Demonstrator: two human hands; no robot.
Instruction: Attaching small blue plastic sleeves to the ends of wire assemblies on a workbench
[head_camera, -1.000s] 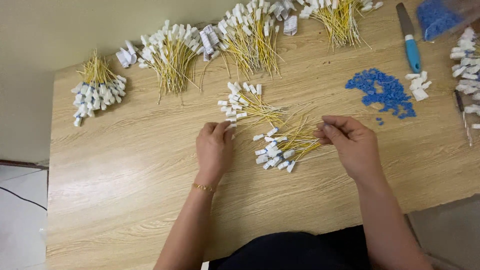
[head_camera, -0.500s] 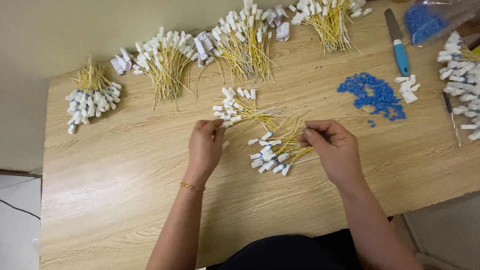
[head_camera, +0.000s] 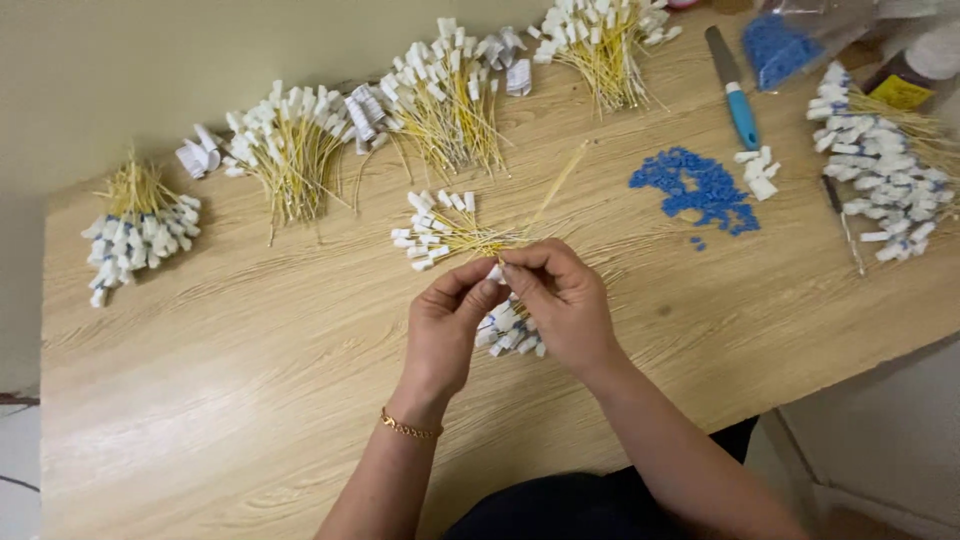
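Closest in, both hands are up off the table (head_camera: 200, 400) and pinched together: the left hand (head_camera: 445, 330) and right hand (head_camera: 565, 310) each close thumb and fingertips on the same yellow wire (head_camera: 555, 185), right at its white tag end, and the free end pokes up and away toward the back. Just under the hands sits a small loose pile (head_camera: 512, 330) of tagged wires, partly hidden by the right hand. Just beyond, another small bunch (head_camera: 440, 228) lies fanned out flat. Off to the right there's a scatter of blue beads (head_camera: 700, 188), then a blue-handled knife (head_camera: 735, 90). Along the far edge are bigger bundles (head_camera: 290, 150), plus one at the left (head_camera: 135, 225) and a heap on the right (head_camera: 880, 170). Risk-wise, I'd guess the wire is thin and springy, so a loose pinch could let it flick out and drop into the pile below, where it'd get lost among lookalikes. A stray wrist could also drag that pile around or tangle it.
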